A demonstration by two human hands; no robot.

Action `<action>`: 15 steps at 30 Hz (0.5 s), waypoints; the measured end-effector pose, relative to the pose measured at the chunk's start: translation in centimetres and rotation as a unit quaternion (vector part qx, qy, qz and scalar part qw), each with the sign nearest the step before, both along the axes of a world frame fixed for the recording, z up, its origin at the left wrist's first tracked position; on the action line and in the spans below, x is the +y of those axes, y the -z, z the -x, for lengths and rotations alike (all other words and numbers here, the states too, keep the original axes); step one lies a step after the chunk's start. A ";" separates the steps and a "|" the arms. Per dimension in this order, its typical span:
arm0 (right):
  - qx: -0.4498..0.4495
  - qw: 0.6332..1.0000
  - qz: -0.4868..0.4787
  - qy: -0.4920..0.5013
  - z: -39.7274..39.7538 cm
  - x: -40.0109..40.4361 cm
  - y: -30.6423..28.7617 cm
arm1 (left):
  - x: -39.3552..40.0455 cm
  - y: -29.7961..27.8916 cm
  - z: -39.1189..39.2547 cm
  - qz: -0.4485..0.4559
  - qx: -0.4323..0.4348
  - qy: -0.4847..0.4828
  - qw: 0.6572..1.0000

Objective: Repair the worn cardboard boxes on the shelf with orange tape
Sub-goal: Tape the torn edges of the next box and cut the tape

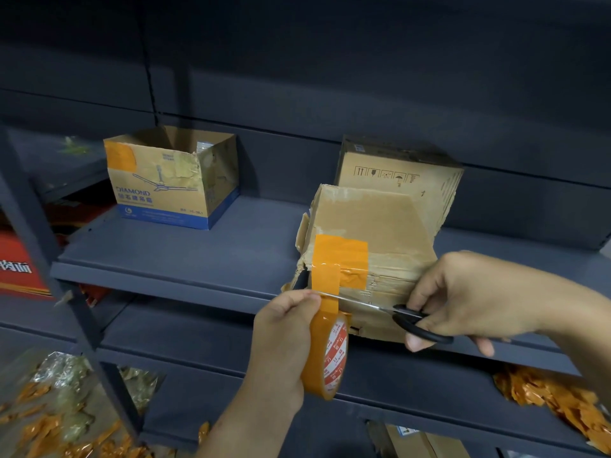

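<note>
A worn, crumpled cardboard box (373,226) sits at the front of the grey shelf (185,256), with orange tape patches (340,256) on its torn front left corner. A strip of tape runs from that corner down to the orange tape roll (325,355), which my left hand (284,338) grips below the shelf edge. My right hand (463,299) holds black-handled scissors (413,320), fingers through the loops. The blades reach left across the stretched strip just above the roll.
An open box printed DIAMOND (172,180), with an orange patch on its corner, stands at the back left. A taller closed carton (400,173) stands behind the worn box. Foil-wrapped packets (555,401) fill the lower shelves. A dark upright post (53,259) rises at left.
</note>
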State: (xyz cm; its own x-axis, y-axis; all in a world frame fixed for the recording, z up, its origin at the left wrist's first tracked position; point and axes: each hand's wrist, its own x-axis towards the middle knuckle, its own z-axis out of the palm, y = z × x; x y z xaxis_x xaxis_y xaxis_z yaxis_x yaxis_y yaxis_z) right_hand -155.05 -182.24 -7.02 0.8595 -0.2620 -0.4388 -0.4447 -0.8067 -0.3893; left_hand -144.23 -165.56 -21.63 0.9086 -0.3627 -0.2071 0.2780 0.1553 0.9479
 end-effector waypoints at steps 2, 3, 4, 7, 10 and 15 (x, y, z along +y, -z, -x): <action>0.006 1.000 0.004 0.000 0.0 0.0 -0.2 | -0.1 0.1 0.0 0.000 -0.004 0.001 1.000; 0.010 1.000 0.007 0.000 0.0 0.1 -0.3 | -0.1 0.2 0.0 -0.001 -0.007 0.000 1.000; 0.015 1.000 0.010 0.000 0.0 0.1 -0.5 | -0.2 0.3 0.0 -0.004 -0.011 -0.002 1.000; 0.025 0.999 0.021 -0.008 -0.5 0.2 -0.9 | -0.3 0.4 0.0 0.003 -0.014 -0.012 1.000; 0.014 0.999 0.021 -0.020 -1.0 0.0 -1.0 | -0.3 0.2 0.0 0.012 -0.019 -0.013 1.000; 0.008 1.000 -0.002 -0.026 -0.8 -0.3 -0.6 | -0.2 0.3 0.0 0.004 -0.027 -0.009 1.000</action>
State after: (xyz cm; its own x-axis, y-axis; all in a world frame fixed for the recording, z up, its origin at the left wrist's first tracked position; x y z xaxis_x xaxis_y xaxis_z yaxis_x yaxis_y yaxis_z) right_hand -154.30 -182.56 -6.40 0.8645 -0.2149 -0.4544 -0.4084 -0.8274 -0.3855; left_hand -144.22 -165.77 -21.96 0.9250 -0.3471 -0.1545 0.2233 0.1676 0.9602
